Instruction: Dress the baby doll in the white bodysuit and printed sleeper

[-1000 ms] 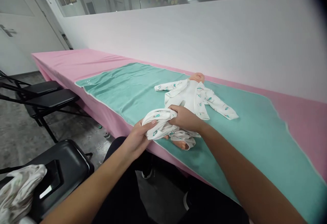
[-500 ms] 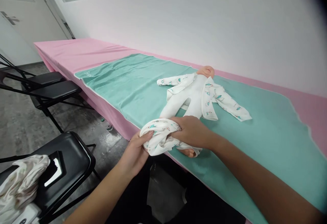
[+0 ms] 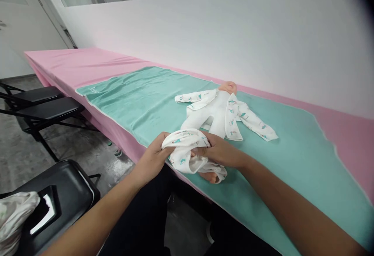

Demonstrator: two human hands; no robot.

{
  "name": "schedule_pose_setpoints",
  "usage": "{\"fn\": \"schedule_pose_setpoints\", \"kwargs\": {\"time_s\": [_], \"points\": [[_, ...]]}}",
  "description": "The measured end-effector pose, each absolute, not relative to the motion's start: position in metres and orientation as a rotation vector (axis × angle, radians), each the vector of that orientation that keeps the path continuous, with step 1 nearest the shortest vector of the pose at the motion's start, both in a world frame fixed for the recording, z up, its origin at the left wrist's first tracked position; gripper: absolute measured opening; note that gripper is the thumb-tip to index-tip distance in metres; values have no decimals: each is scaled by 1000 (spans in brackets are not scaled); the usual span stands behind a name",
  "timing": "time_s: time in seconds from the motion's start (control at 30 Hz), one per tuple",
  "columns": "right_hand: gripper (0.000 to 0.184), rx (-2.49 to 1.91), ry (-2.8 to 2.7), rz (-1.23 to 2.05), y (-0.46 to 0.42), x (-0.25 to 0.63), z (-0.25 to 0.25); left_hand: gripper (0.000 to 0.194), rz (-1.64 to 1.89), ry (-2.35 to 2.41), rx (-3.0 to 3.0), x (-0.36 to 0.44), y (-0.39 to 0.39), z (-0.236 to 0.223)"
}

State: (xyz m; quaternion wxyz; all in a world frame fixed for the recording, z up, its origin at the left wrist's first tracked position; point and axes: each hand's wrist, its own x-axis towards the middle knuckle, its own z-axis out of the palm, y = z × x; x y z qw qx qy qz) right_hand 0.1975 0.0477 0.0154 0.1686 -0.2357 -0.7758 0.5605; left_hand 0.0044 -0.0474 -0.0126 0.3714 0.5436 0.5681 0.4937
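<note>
A baby doll (image 3: 217, 110) with a white cloth body lies on its back, its feet toward me. An open white printed jacket (image 3: 233, 117) covers its arms. Bunched around its lower legs are white printed baby pants (image 3: 185, 143). My left hand (image 3: 154, 152) grips the left side of the bunched cloth, thumb in front. My right hand (image 3: 220, 149) is closed on the cloth's right side, its fingers partly inside the folds. One doll foot (image 3: 209, 177) shows at the right leg opening; the other foot is mostly hidden by cloth and fingers.
A green blanket (image 3: 298, 166) lies over the pink tablecloth (image 3: 73, 63) along the white wall. Black folding chairs (image 3: 62, 182) stand at the left. The nearest chair bears a crumpled cloth (image 3: 16, 217) and a dark flat object with a bright surface (image 3: 43, 211).
My left hand has shifted its grip higher on the pants' left edge. My right fingers have moved further into the bunched cloth. The view has shifted slightly.
</note>
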Motion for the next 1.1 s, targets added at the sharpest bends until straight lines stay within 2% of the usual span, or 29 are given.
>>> {"fn": "schedule_pose_setpoints", "kwargs": {"time_s": [0.13, 0.37, 0.53, 0.73, 0.83, 0.93, 1.03, 1.1], "points": [[46, -596, -2015, 1806, 56, 202, 11, 25, 1371, 1302, 1449, 0, -27, -11], [52, -693, -1798, 1776, 55, 203, 9, 22, 1414, 1135, 1221, -8, 23, -9], [36, -670, -1427, 1820, 71, 215, 0, 29, 1210, 834, 1134, -19, 58, -4], [31, -922, -1353, 1397, 100, 230, -7, 44, 1124, 720, 1148, -31, 74, 3], [36, -1046, -1501, 1058, 104, 234, -8, 41, 1094, 799, 1290, -27, 85, 11], [34, -1153, -1632, 783, 102, 234, -11, 35, 986, 1056, 1657, -14, 105, 17], [24, -1167, -1725, 516, 100, 232, -12, 31, 1172, 1369, 2018, 6, 128, 20], [20, -1144, -1747, 275, 100, 230, -11, 37, 1361, 1530, 2181, 17, 142, 18]]}}
